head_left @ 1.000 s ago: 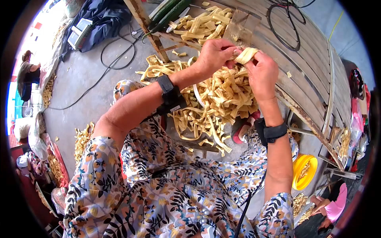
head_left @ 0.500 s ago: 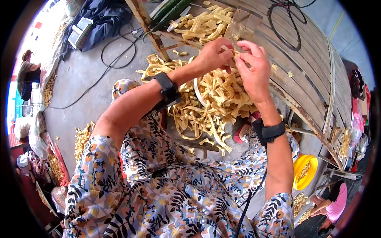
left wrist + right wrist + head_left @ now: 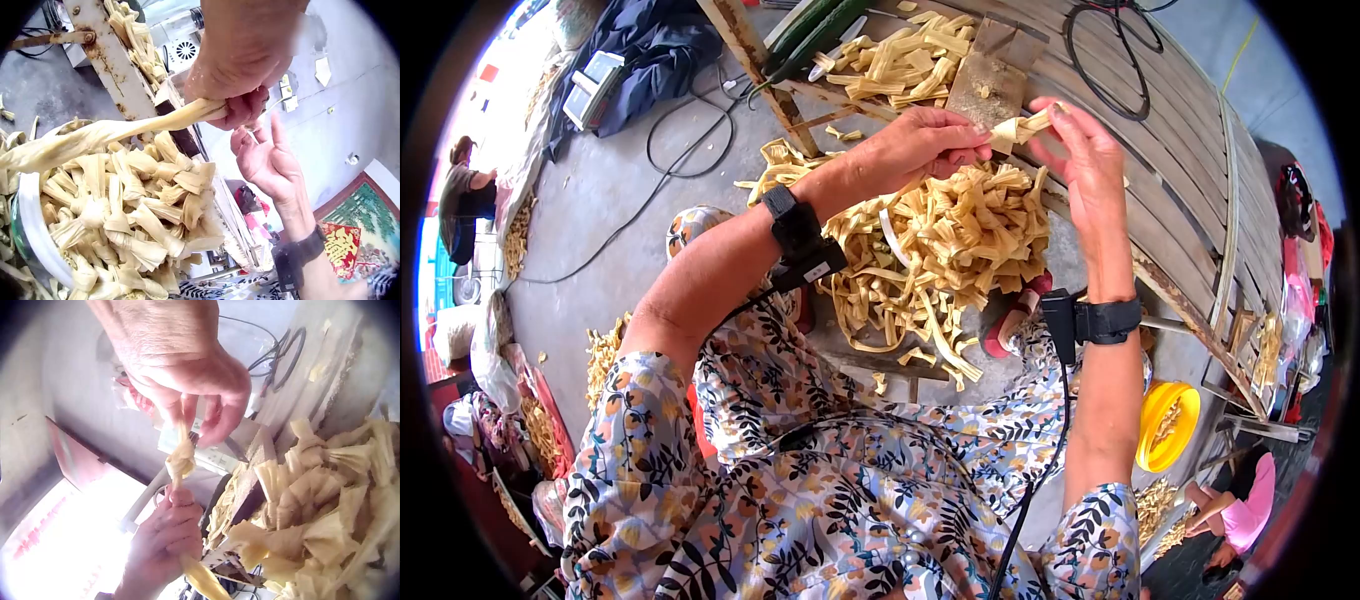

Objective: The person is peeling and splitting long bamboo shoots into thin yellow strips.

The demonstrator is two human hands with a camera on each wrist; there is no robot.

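Observation:
A pale yellow flat strip, like tofu skin, has a knot (image 3: pixel 1006 134) between my two hands. My left hand (image 3: pixel 925 145) pinches the strip on one side of the knot. In the left wrist view, the strip's long tail (image 3: pixel 119 131) trails from this hand over the pile. My right hand (image 3: pixel 1092 165) pinches the short end beyond the knot between thumb and fingers, as the right wrist view shows just above the knot (image 3: pixel 181 460). Below both hands lies a heap of similar knotted strips (image 3: pixel 980 235), with a curved white rim (image 3: pixel 892 238) showing among them.
A slatted wooden platform (image 3: pixel 1180 170) with a rusty metal frame (image 3: pixel 750 75) stands in front. On it are cut strip pieces (image 3: pixel 910 65), a small board (image 3: pixel 990 75), green cucumber-like vegetables (image 3: pixel 810 35) and a coiled black cable (image 3: pixel 1105 60). A yellow bucket (image 3: pixel 1147 440) stands at the right.
The strip's wide loop has become a tight knot. My right hand has moved close to my left, then away to the right with the strip's end.

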